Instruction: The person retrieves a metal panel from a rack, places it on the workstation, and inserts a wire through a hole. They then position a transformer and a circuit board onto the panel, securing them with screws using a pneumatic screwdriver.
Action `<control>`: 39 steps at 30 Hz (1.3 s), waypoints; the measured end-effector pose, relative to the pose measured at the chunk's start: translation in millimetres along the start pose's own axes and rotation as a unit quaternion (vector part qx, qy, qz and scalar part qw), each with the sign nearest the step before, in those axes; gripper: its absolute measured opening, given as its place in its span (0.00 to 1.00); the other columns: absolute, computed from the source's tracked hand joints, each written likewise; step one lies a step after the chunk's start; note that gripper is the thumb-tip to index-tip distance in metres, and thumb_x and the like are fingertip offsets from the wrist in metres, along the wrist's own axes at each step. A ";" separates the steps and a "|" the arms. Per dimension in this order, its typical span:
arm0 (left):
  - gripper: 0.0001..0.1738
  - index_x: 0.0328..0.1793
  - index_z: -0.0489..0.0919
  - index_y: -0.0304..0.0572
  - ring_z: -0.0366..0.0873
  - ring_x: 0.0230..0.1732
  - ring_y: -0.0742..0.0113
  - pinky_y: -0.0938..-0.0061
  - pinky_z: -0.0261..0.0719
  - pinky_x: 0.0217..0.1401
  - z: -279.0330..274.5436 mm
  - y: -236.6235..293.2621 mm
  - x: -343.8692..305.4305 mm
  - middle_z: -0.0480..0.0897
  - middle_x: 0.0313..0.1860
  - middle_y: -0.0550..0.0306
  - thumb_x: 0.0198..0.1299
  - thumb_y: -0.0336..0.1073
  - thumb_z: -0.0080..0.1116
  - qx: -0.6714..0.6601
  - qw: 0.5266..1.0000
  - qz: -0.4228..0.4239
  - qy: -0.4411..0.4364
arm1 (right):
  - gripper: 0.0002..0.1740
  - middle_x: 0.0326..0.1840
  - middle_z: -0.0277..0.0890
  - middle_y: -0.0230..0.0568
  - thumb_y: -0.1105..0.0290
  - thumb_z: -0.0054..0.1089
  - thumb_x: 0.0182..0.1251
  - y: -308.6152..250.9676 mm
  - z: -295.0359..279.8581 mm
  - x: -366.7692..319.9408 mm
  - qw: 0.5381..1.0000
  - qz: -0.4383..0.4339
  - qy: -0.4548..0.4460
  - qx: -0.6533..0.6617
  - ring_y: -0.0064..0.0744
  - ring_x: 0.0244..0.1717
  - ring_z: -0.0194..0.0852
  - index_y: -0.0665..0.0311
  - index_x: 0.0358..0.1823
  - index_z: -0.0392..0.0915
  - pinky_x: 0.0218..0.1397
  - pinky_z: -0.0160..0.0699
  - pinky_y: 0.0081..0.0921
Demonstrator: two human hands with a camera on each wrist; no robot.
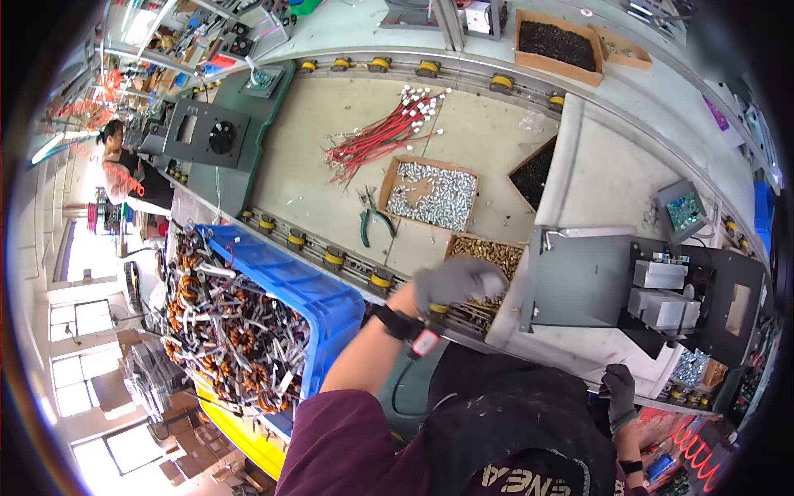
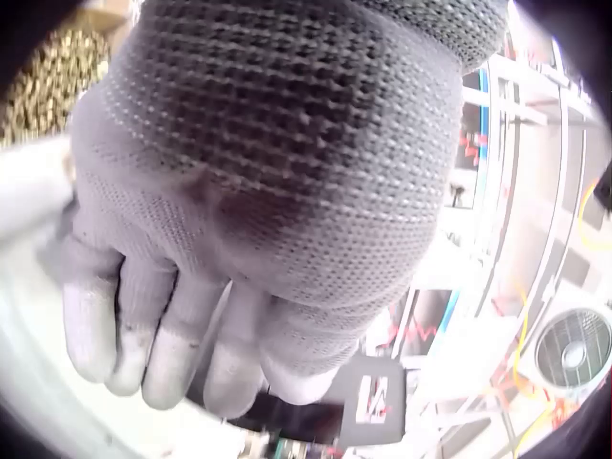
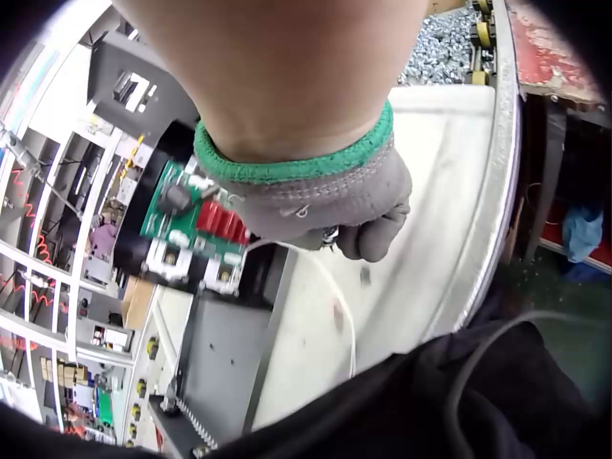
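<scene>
My gloved left hand [image 1: 459, 281] is beside and partly over the box of brass-coloured screws [image 1: 488, 250]. In the left wrist view its fingers [image 2: 167, 354] hang long and relaxed, with nothing seen in them, and the screws [image 2: 57, 86] lie at the upper left. My gloved right hand [image 1: 619, 397] is low at the right, by the bench's front edge, fingers curled. The right wrist view shows a small shiny metal part [image 3: 330, 234] between the fingers of that hand [image 3: 325, 206]. A green circuit board [image 3: 191, 225] and a white cable [image 3: 342, 311] appear beside it.
A box of silver screws [image 1: 430, 196], pliers [image 1: 372, 219] and red wires [image 1: 389, 136] lie on the bench. An opened dark metal case [image 1: 579, 281] stands right. The blue crate [image 1: 335, 331] of coiled parts is at the left. A person [image 1: 124, 169] is further back.
</scene>
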State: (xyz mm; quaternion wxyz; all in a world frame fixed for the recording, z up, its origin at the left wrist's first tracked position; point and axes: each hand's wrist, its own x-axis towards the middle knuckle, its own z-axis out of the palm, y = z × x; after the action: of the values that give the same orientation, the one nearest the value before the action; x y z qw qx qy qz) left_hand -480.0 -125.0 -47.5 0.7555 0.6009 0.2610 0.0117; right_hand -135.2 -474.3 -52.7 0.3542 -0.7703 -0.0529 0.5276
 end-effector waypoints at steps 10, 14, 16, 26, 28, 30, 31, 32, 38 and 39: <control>0.14 0.46 0.84 0.49 0.81 0.50 0.55 0.63 0.77 0.50 -217.9 -14.1 122.9 0.83 0.47 0.52 0.61 0.44 0.55 0.475 0.697 -0.335 0.420 | 0.07 0.31 0.68 0.30 0.75 0.54 0.63 -91.2 53.4 -22.6 0.988 -0.148 -0.006 -0.045 0.17 0.29 0.64 0.66 0.42 0.72 0.32 0.67 0.17; 0.13 0.49 0.82 0.53 0.80 0.51 0.56 0.64 0.76 0.46 -232.2 -23.4 155.8 0.81 0.50 0.58 0.59 0.40 0.56 0.560 0.615 -0.379 0.405 | 0.08 0.31 0.68 0.30 0.74 0.54 0.63 -127.2 70.1 -27.2 0.983 -0.168 0.018 -0.066 0.17 0.29 0.65 0.66 0.43 0.72 0.32 0.66 0.17; 0.13 0.49 0.82 0.54 0.80 0.50 0.57 0.64 0.76 0.45 -234.4 -25.0 156.2 0.80 0.50 0.59 0.58 0.40 0.56 0.598 0.595 -0.348 0.408 | 0.08 0.30 0.68 0.30 0.73 0.55 0.63 -135.3 74.1 -24.1 0.983 -0.173 0.026 -0.063 0.18 0.29 0.65 0.66 0.43 0.72 0.32 0.66 0.18; 0.11 0.33 0.81 0.52 0.76 0.34 0.58 0.64 0.71 0.38 -75.6 80.8 95.7 0.77 0.28 0.60 0.40 0.29 0.60 0.484 0.740 0.305 0.355 | 0.23 0.35 0.69 0.33 0.74 0.55 0.62 -207.1 153.7 -0.9 0.957 -0.280 -0.072 -0.020 0.19 0.32 0.65 0.67 0.60 0.68 0.35 0.67 0.18; 0.13 0.33 0.81 0.52 0.76 0.35 0.61 0.65 0.70 0.39 -27.1 91.3 87.5 0.76 0.28 0.61 0.38 0.29 0.61 0.464 0.750 0.335 0.332 | 0.25 0.34 0.69 0.32 0.75 0.55 0.62 -221.4 178.0 2.3 0.947 -0.307 -0.087 -0.027 0.19 0.32 0.65 0.67 0.61 0.66 0.36 0.67 0.18; 0.12 0.33 0.81 0.52 0.76 0.36 0.63 0.65 0.70 0.41 10.1 97.1 81.4 0.76 0.29 0.62 0.39 0.29 0.61 0.458 0.758 0.340 0.315 | 0.18 0.31 0.71 0.32 0.76 0.55 0.62 -231.9 195.9 -0.6 0.922 -0.373 -0.083 -0.064 0.19 0.30 0.67 0.67 0.54 0.71 0.33 0.67 0.19; 0.10 0.33 0.81 0.51 0.76 0.35 0.61 0.65 0.71 0.40 26.8 99.9 79.1 0.76 0.29 0.62 0.41 0.31 0.62 0.449 0.772 0.331 0.304 | 0.18 0.31 0.71 0.32 0.76 0.55 0.62 -233.9 197.0 -2.1 0.921 -0.376 -0.082 -0.064 0.19 0.30 0.67 0.67 0.54 0.71 0.33 0.67 0.19; 0.08 0.33 0.81 0.50 0.76 0.34 0.59 0.65 0.72 0.40 37.9 101.2 76.7 0.77 0.29 0.62 0.43 0.32 0.62 0.440 0.785 0.322 0.293 | 0.13 0.30 0.72 0.33 0.75 0.56 0.62 -234.5 196.1 -4.1 0.900 -0.421 -0.072 -0.083 0.20 0.29 0.68 0.67 0.49 0.73 0.32 0.67 0.20; 0.13 0.41 0.82 0.35 0.76 0.29 0.72 0.76 0.74 0.34 48.6 125.3 73.4 0.80 0.28 0.57 0.58 0.39 0.62 0.070 0.996 0.040 0.043 | 0.05 0.25 0.73 0.42 0.74 0.56 0.61 -263.4 164.7 -23.7 0.794 -0.565 0.015 -0.221 0.25 0.23 0.69 0.63 0.38 0.75 0.29 0.67 0.23; 0.14 0.43 0.82 0.32 0.74 0.30 0.76 0.78 0.74 0.36 50.0 131.2 73.6 0.79 0.28 0.59 0.60 0.38 0.61 0.029 0.999 -0.012 -0.016 | 0.05 0.25 0.72 0.43 0.73 0.56 0.61 -272.2 158.9 -23.2 0.768 -0.603 0.035 -0.213 0.25 0.22 0.69 0.63 0.38 0.75 0.28 0.66 0.23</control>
State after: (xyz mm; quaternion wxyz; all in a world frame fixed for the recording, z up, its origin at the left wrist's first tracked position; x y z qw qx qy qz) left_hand -357.2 -109.3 51.5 0.7417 0.6195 0.2566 -0.0148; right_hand -200.8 -204.6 98.4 0.4278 -0.6533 -0.6056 0.1530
